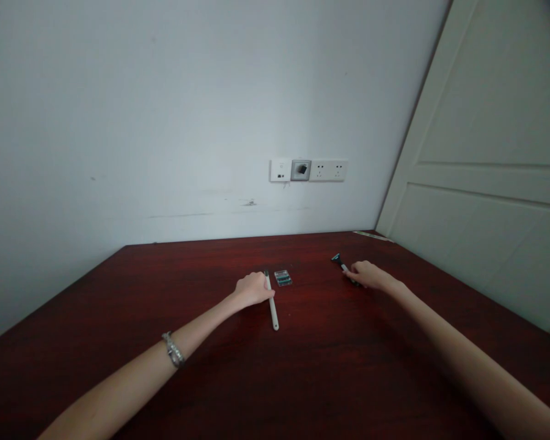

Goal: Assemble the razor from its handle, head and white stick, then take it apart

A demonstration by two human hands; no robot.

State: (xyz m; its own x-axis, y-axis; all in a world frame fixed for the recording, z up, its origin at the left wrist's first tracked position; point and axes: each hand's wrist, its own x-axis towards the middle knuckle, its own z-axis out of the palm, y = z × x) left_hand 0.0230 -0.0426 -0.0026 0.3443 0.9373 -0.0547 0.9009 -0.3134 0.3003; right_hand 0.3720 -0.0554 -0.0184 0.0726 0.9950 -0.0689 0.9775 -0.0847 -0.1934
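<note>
On smooth reddish wood, curled hands grip a slim pale stick, left, and slender razor, right

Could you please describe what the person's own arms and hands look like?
Both the left hand and right hand are ungloved, and no sleeves show on the forearms. A shiny, silver-coloured, band-shaped bracelet circles the left forearm; its finer details are too small to tell. The right forearm shows no jewellery.

table: wood-look, soft sheen | pale stick: smooth, matt | razor: plastic-looking | bracelet: shiny metal
</note>
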